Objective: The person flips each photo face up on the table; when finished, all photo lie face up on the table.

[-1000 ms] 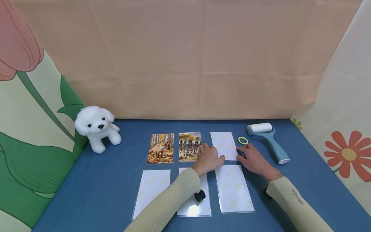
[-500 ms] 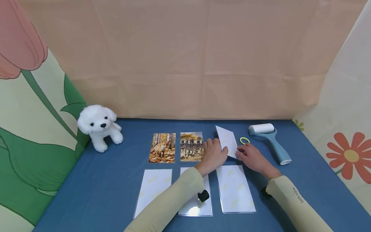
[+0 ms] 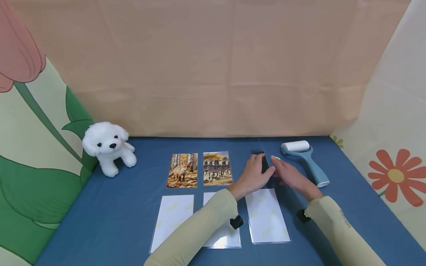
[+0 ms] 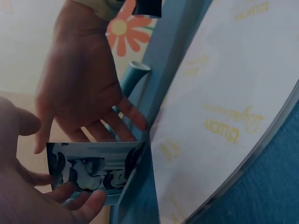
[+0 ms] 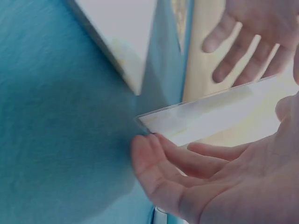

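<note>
Blue cloth (image 3: 116,214), yellow "LUCKY" on white card (image 4: 233,88), picture card (image 4: 100,165) between fingers (image 4: 91,207).

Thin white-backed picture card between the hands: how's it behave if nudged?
The thin rectangular white-backed picture card is likely fairly stiff: its visible edges look straight. Probably light, as it shows so thin. Steeply tilted between the left hand and right hand, it would likely tip over easily.

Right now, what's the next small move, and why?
Probably ease the tilted card down toward the right hand, picture up: its picture side faces the left hand, its white back the right, and the fox card and zebra card lie picture up.
</note>
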### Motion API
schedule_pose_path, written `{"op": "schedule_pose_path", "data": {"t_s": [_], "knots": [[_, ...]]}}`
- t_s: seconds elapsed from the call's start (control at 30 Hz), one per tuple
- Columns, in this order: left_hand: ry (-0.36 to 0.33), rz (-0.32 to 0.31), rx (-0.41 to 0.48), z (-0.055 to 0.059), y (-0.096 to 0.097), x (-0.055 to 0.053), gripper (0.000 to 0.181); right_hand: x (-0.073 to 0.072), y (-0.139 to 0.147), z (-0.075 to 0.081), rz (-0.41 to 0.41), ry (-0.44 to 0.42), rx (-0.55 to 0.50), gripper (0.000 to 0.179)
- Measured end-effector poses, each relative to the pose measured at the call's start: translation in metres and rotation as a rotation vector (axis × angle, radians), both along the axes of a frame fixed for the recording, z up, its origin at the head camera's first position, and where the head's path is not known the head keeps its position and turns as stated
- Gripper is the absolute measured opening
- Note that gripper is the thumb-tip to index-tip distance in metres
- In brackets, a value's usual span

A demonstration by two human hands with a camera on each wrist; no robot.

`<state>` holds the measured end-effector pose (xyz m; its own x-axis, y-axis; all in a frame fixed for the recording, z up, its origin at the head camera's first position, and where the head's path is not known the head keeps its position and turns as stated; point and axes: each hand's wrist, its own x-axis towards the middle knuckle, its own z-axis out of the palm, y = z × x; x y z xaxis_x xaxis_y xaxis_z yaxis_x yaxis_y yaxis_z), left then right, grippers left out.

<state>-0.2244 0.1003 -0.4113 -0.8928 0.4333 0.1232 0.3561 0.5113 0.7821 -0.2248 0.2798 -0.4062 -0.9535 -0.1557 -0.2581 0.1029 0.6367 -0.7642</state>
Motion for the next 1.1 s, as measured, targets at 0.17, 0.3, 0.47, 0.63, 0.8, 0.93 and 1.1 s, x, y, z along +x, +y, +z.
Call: {"op": "schedule_pose_path", "data": {"t_s": [0.17, 0.3, 0.47, 0.63, 0.8, 0.93, 1.1], "knots": [[0.010, -0.092, -0.055, -0.005, 0.000, 0.002, 0.065, -0.001, 0.002, 0.004, -0.034, -0.042, -0.085, 0.091], [0.003, -0.116, -0.106, -0.008, -0.001, 0.004, 0.063, 0.001, 0.006, 0.004, -0.073, -0.032, -0.122, 0.092], [-0.017, -0.138, -0.143, -0.011, 0.000, 0.005, 0.056, 0.003, 0.013, 0.002, -0.106, 0.023, -0.183, 0.089], [-0.018, -0.168, -0.199, -0.013, 0.003, 0.005, 0.056, 0.005, 0.012, 0.002, -0.152, 0.094, -0.215, 0.081], [-0.008, -0.166, -0.210, -0.014, 0.004, 0.005, 0.056, 0.006, 0.013, 0.001, -0.207, 0.182, -0.284, 0.071], [-0.006, -0.143, -0.204, -0.015, 0.002, 0.004, 0.056, 0.006, 0.015, -0.002, -0.232, 0.216, -0.374, 0.062], [-0.008, -0.097, -0.210, -0.016, -0.001, 0.003, 0.057, 0.006, 0.015, -0.006, -0.238, 0.220, -0.478, 0.056]]}}
